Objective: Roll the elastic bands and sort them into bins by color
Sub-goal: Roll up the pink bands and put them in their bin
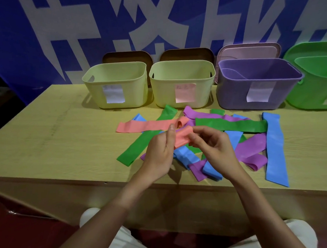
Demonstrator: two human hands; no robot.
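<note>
Four bins (183, 95), two hands (160, 152) (213, 145).

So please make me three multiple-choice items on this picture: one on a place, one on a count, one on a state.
1. Where does the long blue band lie?
A. right end of the pile
B. in a bin
C. on the floor

2. How many bins show a paper label?
A. two
B. four
C. six

3. The salmon band in the hands is
A. flat on the table
B. held by the left hand and right hand
C. in the purple bin

Answers: A, it lies on the table at the right; B, each of four bins has one; B, both hands pinch it.
</note>
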